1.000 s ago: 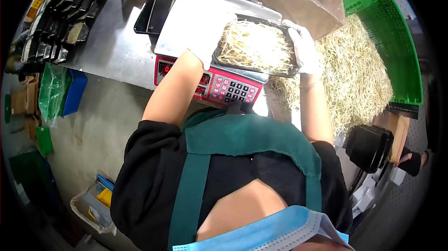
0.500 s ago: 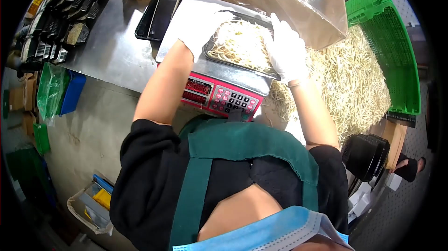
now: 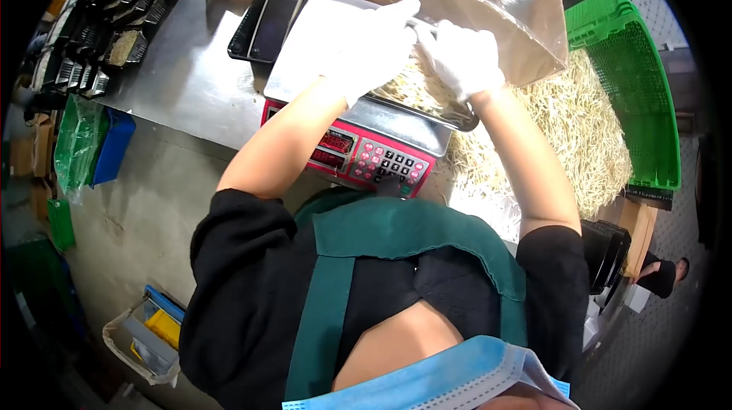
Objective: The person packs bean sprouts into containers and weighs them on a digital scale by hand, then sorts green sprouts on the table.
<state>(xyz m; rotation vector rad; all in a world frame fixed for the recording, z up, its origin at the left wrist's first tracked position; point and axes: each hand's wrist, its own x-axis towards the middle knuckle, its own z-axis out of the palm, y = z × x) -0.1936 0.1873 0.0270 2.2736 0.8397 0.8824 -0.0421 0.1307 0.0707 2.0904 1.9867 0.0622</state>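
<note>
A black tray [image 3: 462, 121] of bean sprouts [image 3: 418, 90] sits on the metal plate of a red digital scale [image 3: 366, 157]. Both my hands wear white gloves and are over the tray's far side, covering much of it. My left hand [image 3: 375, 50] reaches across from the left with its fingers closed together. Close beside it is my right hand [image 3: 462, 61], fingers curled in. The fingertips nearly meet above the far rim. What they pinch, if anything, is too small to make out.
Loose sprouts [image 3: 568, 132] are heaped to the right, by a green crate [image 3: 637, 90]. A plastic-covered box [image 3: 488, 6] stands behind the scale. A phone [image 3: 274, 25] lies on a black tray at left, with stacked black trays [image 3: 114, 25] farther left.
My hands have left the tray's two sides and come together over its far part. My left hand moved right, and my right fingers curled in. The view shifted slightly.
</note>
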